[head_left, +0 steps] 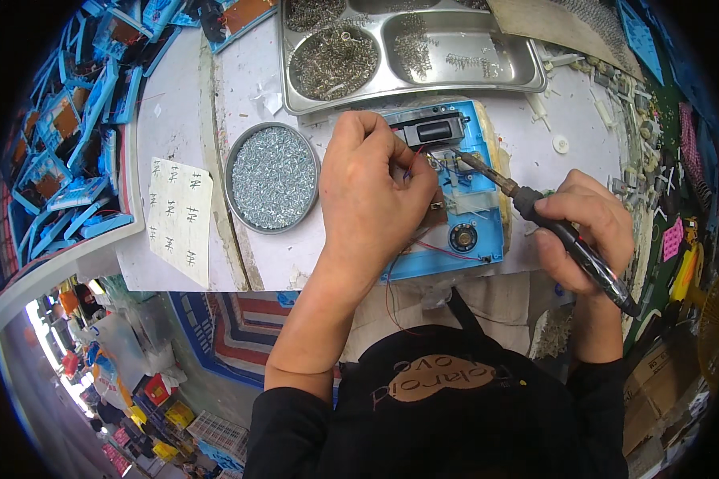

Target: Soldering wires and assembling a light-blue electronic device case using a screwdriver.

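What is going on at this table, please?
A person's right hand holds a soldering iron, its tip near thin wires inside an open blue plastic case. The left hand is over the case, pinched close to the wires; whether it grips one is unclear. A round metal tin full of small screws stands to the left, and a steel compartment tray with coil springs lies behind.

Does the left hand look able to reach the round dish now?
Probably yes: the round dish sits close beside the left hand, nothing visible between them, though that hand is over the blue casing.
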A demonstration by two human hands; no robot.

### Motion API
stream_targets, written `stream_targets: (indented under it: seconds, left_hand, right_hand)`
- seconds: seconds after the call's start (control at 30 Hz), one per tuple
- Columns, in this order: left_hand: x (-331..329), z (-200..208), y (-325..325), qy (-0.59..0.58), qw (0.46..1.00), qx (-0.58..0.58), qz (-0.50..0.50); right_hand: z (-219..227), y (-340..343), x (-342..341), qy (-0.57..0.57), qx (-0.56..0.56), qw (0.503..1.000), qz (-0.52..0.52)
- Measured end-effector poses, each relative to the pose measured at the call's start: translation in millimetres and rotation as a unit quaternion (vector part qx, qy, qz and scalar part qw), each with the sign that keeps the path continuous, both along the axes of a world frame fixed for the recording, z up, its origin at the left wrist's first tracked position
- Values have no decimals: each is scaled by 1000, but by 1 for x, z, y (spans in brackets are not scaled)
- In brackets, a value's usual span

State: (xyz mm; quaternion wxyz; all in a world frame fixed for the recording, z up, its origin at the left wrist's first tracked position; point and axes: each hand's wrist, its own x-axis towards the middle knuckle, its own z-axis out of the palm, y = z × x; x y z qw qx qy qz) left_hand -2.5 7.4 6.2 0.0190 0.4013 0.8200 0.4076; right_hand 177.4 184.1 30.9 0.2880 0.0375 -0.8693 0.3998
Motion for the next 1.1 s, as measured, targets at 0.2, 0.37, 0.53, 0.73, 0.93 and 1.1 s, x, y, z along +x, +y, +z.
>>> stream_targets:
  seconds: [0.2,0.37,0.53,0.73,0.93,1.1]
  left_hand:
    - [1,1,-2,13,1000,21,-15]
    - [19,24,-18,-17,986,-7,-163]
    - [21,5,-4,67,965,-17,-252]
    - [12,6,-9,-167,967,-13,-191]
    - [15,-1,-9,-243,961,20,-133]
    - [17,3,-9,-207,964,35,-162]
  right_hand:
    - [0,2,2,12,0,1000,-15]
    - [-2,4,38,11,-147,985,-95]
    - [-7,-13,47,4,-231,958,-171]
    - [-20,-30,24,-19,-268,953,-142]
    - [-24,-46,-33,-23,-178,978,-107]
    - [-27,-48,-29,-24,-109,984,-136]
